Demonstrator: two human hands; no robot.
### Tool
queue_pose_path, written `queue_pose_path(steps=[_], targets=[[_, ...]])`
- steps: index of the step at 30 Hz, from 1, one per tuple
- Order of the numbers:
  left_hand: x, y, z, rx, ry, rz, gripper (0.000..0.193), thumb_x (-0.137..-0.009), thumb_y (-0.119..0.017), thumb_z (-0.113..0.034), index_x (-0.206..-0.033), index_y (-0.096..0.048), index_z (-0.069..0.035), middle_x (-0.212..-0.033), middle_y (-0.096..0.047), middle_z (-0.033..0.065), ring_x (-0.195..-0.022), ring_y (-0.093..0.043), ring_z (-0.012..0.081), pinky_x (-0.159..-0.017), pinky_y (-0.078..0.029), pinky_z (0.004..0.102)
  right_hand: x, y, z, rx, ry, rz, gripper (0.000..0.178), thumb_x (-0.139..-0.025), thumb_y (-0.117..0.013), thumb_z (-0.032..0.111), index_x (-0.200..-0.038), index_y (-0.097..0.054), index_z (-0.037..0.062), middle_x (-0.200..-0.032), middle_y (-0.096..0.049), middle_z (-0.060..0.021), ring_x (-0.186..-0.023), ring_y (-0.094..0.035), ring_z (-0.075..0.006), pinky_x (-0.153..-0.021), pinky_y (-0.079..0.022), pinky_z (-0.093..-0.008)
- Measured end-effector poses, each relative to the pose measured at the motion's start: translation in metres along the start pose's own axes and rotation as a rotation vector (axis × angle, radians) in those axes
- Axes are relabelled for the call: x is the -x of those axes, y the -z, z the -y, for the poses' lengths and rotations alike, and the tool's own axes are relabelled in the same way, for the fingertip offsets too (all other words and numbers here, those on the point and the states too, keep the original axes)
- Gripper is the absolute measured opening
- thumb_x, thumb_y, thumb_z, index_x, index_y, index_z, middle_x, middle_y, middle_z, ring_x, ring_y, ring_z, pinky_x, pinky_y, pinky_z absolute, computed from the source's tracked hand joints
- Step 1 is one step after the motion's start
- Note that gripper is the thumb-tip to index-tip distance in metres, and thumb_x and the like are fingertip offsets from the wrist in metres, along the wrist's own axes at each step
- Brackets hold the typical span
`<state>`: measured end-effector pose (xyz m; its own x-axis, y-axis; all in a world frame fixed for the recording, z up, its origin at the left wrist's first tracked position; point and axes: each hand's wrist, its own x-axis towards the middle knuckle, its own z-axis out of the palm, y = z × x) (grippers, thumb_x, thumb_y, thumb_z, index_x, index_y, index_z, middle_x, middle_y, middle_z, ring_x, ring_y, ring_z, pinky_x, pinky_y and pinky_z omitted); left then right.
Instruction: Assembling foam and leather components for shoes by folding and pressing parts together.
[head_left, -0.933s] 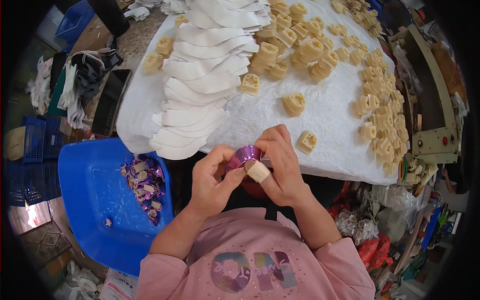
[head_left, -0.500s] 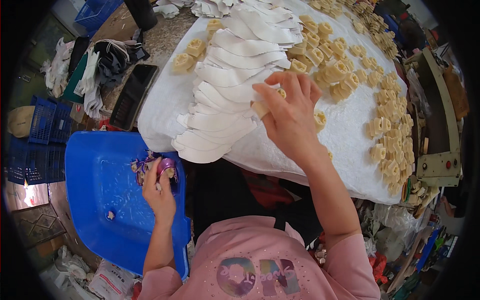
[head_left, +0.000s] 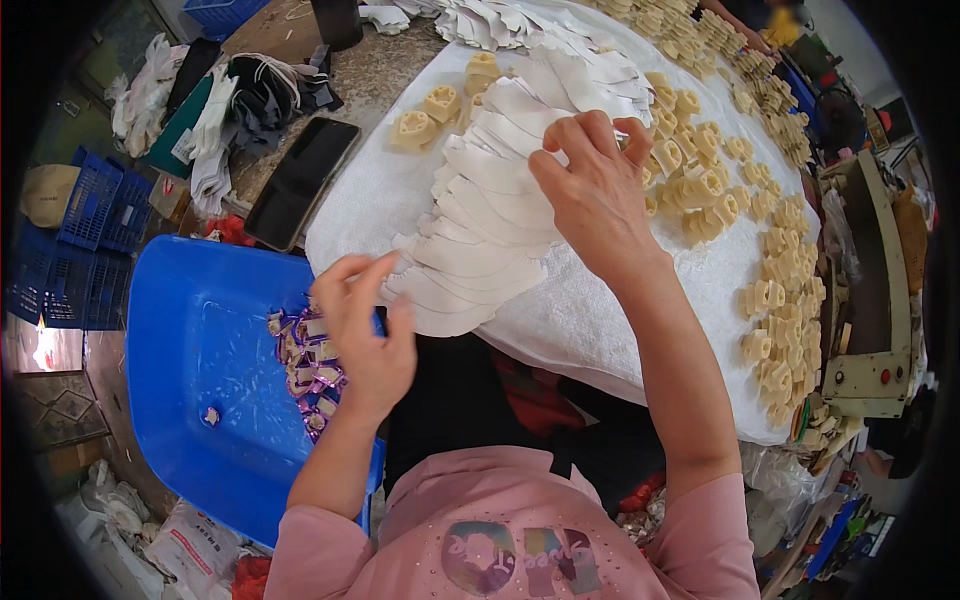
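Overlapping thin white curved sheets (head_left: 490, 215) lie fanned in a long row on a white cloth. Over their right edge is my right hand (head_left: 605, 200), fingers bent downward and fingertips hidden; whatever they grip does not show. My left hand (head_left: 365, 335) is open above the right rim of the blue tub (head_left: 190, 400), thumb and fingers apart, close to the near end of the sheets. Purple-and-cream wrapped pieces (head_left: 305, 365) lie in the tub beside that hand. Just past my right hand sits a heap of cream-coloured hollow moulded pieces (head_left: 700, 185).
More cream pieces (head_left: 785, 310) line the cloth's right side, and a few (head_left: 415, 130) sit at its left. A black phone (head_left: 303, 183) lies on the table's left. Blue crates (head_left: 95, 240) stand at far left, a metal machine (head_left: 870, 370) at right.
My left hand has come up out of the tub, releasing a purple piece, and moved right toward the sheets. My right hand has shifted right; the cream piece at its fingers no longer shows.
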<state>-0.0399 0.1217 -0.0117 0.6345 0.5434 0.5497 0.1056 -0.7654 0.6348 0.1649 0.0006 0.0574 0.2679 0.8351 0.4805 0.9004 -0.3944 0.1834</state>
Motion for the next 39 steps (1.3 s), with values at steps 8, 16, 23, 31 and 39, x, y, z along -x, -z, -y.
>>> queue_pose_path(steps=[8, 16, 23, 31, 39], targets=[[-0.038, -0.042, -0.027, 0.165, -0.168, 0.113, 0.029, -0.069, -0.060, 0.004, -0.097, -0.063, -0.002, -0.102, -0.056, 0.0121, -0.099, -0.052, 0.0299, -0.088, -0.039, 0.0373, -0.012, -0.015, 0.016, -0.226, -0.067, -0.125, 0.012, -0.069, -0.058, 0.000, -0.078, -0.062, 0.0077, -0.091, -0.054, -0.0035, -0.096, -0.047, -0.0215, -0.087, -0.028, -0.0458], [-0.042, -0.060, -0.023, 0.106, -0.294, 0.120, 0.027, -0.068, -0.063, 0.002, -0.095, -0.061, -0.003, -0.105, -0.056, 0.0104, -0.110, -0.052, 0.0289, -0.092, -0.038, 0.0417, -0.022, -0.027, 0.027, -0.344, -0.099, -0.047, 0.019, -0.062, -0.059, -0.002, -0.080, -0.060, 0.0056, -0.092, -0.054, -0.0079, -0.096, -0.046, -0.0260, -0.086, -0.027, -0.0443], [-0.040, -0.060, -0.023, -0.022, -0.386, 0.068, 0.025, -0.070, -0.064, -0.001, -0.095, -0.062, -0.003, -0.105, -0.058, 0.0087, -0.108, -0.055, 0.0270, -0.092, -0.039, 0.0402, 0.009, -0.023, 0.008, -1.032, -0.398, -0.067, 0.023, -0.070, -0.052, -0.010, -0.088, -0.054, 0.0030, -0.083, -0.056, -0.0092, -0.086, -0.052, -0.0297, -0.080, -0.039, -0.0375], [-0.042, -0.060, -0.023, -0.042, -0.407, 0.022, 0.028, -0.068, -0.065, -0.001, -0.096, -0.063, -0.005, -0.105, -0.058, 0.0069, -0.100, -0.055, 0.0266, -0.087, -0.039, 0.0399, 0.013, -0.023, 0.013, -1.003, -0.361, -0.187, 0.028, -0.066, -0.048, -0.014, -0.089, -0.053, 0.0019, -0.092, -0.054, -0.0102, -0.087, -0.049, -0.0304, -0.076, -0.042, -0.0362], [-0.059, -0.062, -0.023, 0.136, -0.026, -0.021, 0.024, -0.070, -0.068, -0.002, -0.093, -0.065, -0.007, -0.095, -0.059, 0.0041, -0.096, -0.050, 0.0248, -0.085, -0.035, 0.0365, 0.009, -0.012, 0.011, -0.799, -0.252, -0.112, 0.036, -0.058, -0.043, -0.017, -0.086, -0.055, 0.0035, -0.093, -0.053, -0.0093, -0.090, -0.044, -0.0301, -0.079, -0.039, -0.0365]])
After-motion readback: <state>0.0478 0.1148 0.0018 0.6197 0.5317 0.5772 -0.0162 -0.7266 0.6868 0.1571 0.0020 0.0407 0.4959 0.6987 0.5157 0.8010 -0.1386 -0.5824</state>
